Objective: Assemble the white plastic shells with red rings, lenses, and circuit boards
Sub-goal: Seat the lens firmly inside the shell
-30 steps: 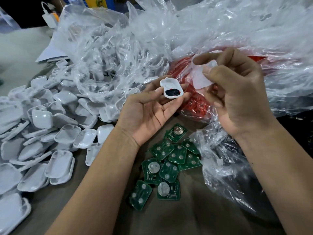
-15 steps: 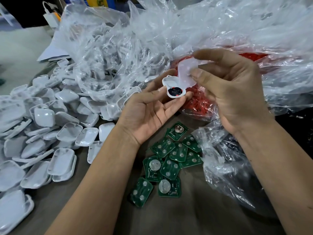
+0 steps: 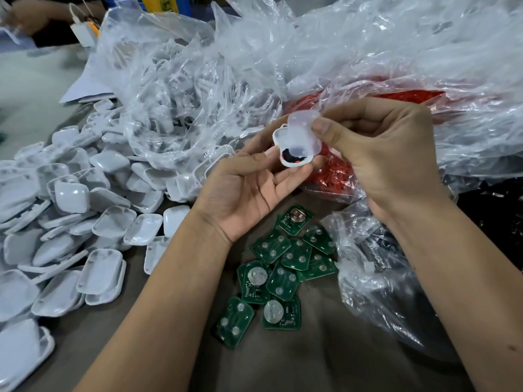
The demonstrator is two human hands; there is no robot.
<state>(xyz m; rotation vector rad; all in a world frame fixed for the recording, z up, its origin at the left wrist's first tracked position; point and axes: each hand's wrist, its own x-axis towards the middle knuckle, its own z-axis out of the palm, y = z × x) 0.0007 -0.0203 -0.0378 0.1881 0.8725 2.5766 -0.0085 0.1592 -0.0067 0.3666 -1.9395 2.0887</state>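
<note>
White shell [image 3: 285, 154] is held palm-up at the fingertips of the left hand [image 3: 249, 188]; dark insert with a red edge is seen inside it. Translucent lens piece [image 3: 304, 131] is pinched by the right hand [image 3: 379, 154] and overlaps the shell's upper right. Green circuit boards [image 3: 283, 267] are piled on the table [image 3: 311, 363] below the hands. Loose white shells [image 3: 85, 222] are heaped at left, red rings [image 3: 334, 171] bagged in clear plastic [image 3: 368, 52] behind.

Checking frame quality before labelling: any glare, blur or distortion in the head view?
Head view: wide-angle bowing toward the edges, forearms stretched; glare streaks across the clear plastic bags; the translucent piece pinched by the right hand looks soft and hazy, partly hiding the white shell in the left hand; green circuit boards are sharp; light is even, shadows faint.
</note>
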